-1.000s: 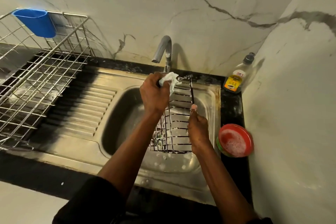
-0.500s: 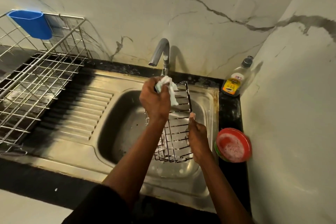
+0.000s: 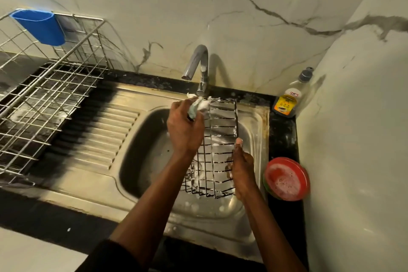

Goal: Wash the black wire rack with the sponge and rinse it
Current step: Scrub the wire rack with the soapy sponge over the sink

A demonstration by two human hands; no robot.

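Gripping sponge [image 3: 197, 107] w/ L hand [image 3: 185, 131] against far corner of rack [image 3: 221, 137]. Pinching rack's right edge w/ R hand [image 3: 241, 169], nearer & right of sponge grip; sink [image 3: 141, 150] below both.

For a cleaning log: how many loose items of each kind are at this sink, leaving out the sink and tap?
Wire racks: 2, the black wire rack and the silver drying rack
Sponges: 1, the sponge
Bottles: 1, the soap bottle
Bowls: 1, the red bowl
Holders: 1, the blue holder
Total: 6
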